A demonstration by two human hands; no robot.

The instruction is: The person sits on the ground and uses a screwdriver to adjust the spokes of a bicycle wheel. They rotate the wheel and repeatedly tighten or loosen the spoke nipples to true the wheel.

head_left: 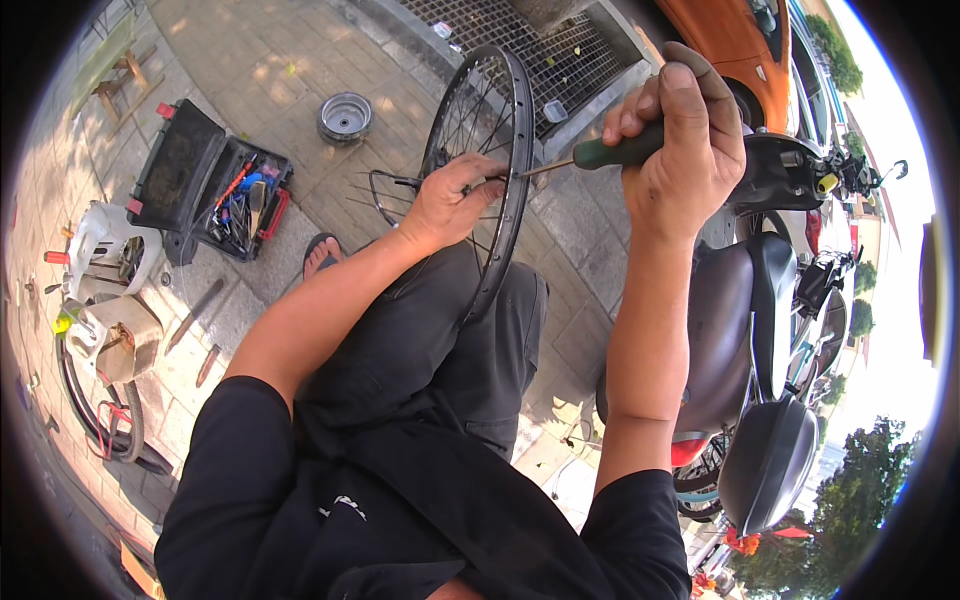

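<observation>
A black bicycle wheel rim [524,112] without a tyre stands upright by my legs, thin spokes running inside it. My left hand [448,208] is closed at the inner side of the rim, thumb and fingers pinched around a spoke; the fingers partly hide it. My right hand [692,150] is wrapped around the dark green handle of a screwdriver [618,151]. The screwdriver's shaft points left, its tip at the outer face of the rim, level with my left fingers.
On the paving at left lies an open black toolbox [185,175] with tools. A round metal hub or drum [345,117] sits beyond it. White plastic containers [118,335] and a tyre [85,400] are far left. A parked scooter [725,330] stands close on my right.
</observation>
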